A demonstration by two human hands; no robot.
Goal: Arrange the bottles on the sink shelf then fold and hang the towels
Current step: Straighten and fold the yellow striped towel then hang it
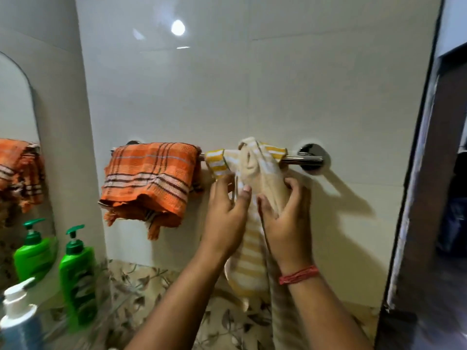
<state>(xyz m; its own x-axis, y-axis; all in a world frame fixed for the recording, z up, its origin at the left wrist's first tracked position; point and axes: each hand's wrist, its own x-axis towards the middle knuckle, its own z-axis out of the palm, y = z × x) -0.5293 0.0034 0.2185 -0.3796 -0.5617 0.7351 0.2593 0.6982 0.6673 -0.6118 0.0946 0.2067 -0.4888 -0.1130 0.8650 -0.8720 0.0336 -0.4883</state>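
Observation:
A chrome towel rail (302, 159) runs across the white wall. A folded orange checked towel (149, 180) hangs over its left half. A cream and yellow striped towel (252, 162) is bunched over the right half, its long end hanging down between my forearms. My left hand (226, 213) grips the towel's left side just below the rail. My right hand (285, 213) is closed around the bunched cream part. A green pump bottle (77, 276) stands on the glass shelf (118, 303) at lower left, and a white-capped blue bottle (20, 322) stands nearer me.
A mirror (15, 122) on the left wall reflects the orange towel and a green bottle. A dark door frame (414, 198) rises along the right edge. Floral tiles (141, 281) line the wall below the rail.

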